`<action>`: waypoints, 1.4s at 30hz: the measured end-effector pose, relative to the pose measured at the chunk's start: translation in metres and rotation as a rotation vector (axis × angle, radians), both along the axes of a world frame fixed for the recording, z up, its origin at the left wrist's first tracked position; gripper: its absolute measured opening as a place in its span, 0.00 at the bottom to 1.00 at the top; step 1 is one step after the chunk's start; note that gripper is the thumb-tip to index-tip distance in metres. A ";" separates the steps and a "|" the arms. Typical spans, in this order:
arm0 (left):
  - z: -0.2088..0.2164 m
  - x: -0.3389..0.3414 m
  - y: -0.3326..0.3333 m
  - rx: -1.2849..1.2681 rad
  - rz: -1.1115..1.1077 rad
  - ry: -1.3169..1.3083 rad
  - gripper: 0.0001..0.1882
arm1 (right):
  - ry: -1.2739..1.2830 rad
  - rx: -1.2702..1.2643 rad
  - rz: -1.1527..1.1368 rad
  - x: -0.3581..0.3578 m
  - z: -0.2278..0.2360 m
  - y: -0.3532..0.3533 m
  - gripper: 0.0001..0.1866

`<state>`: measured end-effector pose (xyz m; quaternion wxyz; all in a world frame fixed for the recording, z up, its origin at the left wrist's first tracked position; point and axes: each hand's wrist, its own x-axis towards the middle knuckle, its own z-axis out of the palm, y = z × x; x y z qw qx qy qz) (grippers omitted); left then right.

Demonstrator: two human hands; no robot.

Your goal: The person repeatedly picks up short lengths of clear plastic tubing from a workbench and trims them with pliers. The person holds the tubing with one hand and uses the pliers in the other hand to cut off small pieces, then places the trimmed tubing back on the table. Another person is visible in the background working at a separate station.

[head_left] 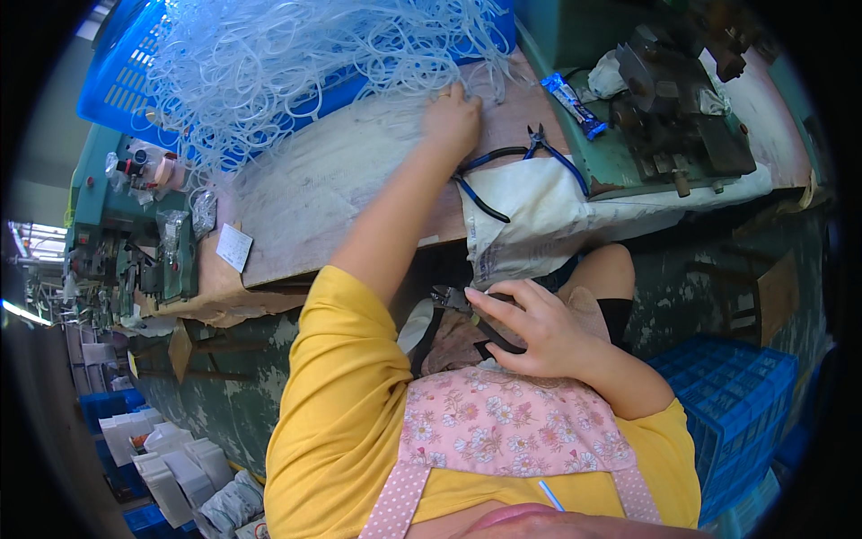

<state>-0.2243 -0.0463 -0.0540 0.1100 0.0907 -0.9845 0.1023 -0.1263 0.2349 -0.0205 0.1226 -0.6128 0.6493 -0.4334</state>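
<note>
My left hand (453, 121) is stretched out over the worktable, its fingers bent and drawn together at the near edge of a heap of clear plastic loops (296, 63). What lies between those fingertips is hidden. The heap fills a blue plastic crate (112, 90) and spills over its near side. Close to my lap, my right hand (539, 332) is closed round dark-handled cutting pliers (453, 298), their jaws pointing left. A second pair of pliers with blue handles (537, 144) lies spread on a white cloth (530, 207), right of my left hand.
A green machine (673, 108) stands at the right, with a blue wrapped packet (575, 106) beside it. Near the table's left front edge is a white card (233, 247). A blue crate (727, 395) sits on the floor at right; white containers (171, 467) stand lower left.
</note>
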 end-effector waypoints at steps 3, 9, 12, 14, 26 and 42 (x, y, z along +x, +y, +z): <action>0.003 0.030 -0.028 0.072 -0.019 -0.017 0.12 | -0.048 0.007 -0.001 0.000 -0.004 0.002 0.37; 0.005 0.114 -0.061 0.206 -0.097 0.088 0.10 | -0.048 0.005 0.025 0.005 -0.005 0.000 0.38; 0.003 0.134 -0.064 0.249 -0.061 0.122 0.09 | -0.058 0.017 0.041 0.009 -0.003 -0.001 0.38; 0.005 0.139 -0.066 0.235 -0.041 0.154 0.08 | -0.070 0.012 0.039 0.011 -0.002 -0.002 0.38; 0.057 0.152 -0.049 0.784 0.348 0.300 0.09 | -0.351 0.102 0.014 0.010 0.002 -0.001 0.38; 0.004 0.186 -0.011 1.605 0.412 0.963 0.18 | -0.764 0.186 -0.083 0.012 -0.009 -0.004 0.46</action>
